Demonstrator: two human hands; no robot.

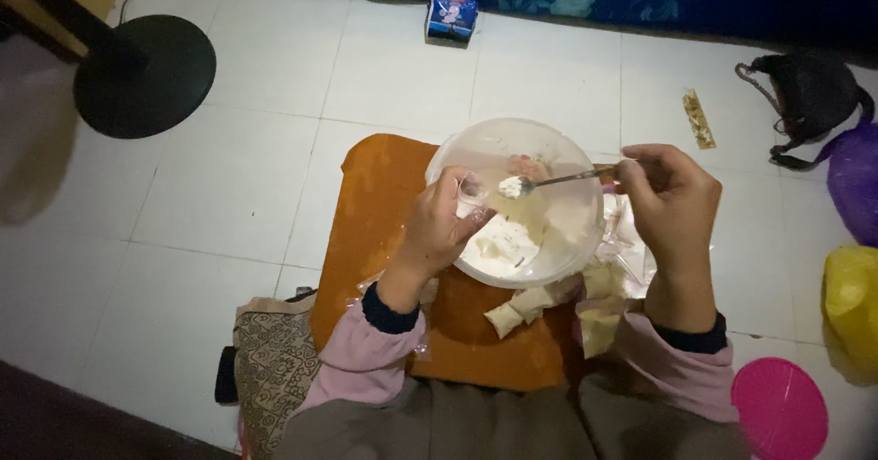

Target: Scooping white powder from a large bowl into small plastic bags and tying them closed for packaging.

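My left hand (437, 227) holds a small clear plastic bag (472, 191) open over a white translucent bowl (567, 231) that holds pale paste. In my right hand (669, 202) is a metal spoon (558, 180), its tip loaded with a lump of white paste right beside the bag's mouth. The bowl rests on an orange tray (375, 213) on the floor in front of me. Filled little packets (540, 306) lie on the tray below the bowl.
White tiled floor all around. A black round stand base (144, 76) sits at upper left, a blue packet (452, 10) at the top, a dark bag (809, 94) and purple and yellow bags at right, a pink lid (779, 409) at lower right, a patterned cloth (273, 369) by my left knee.
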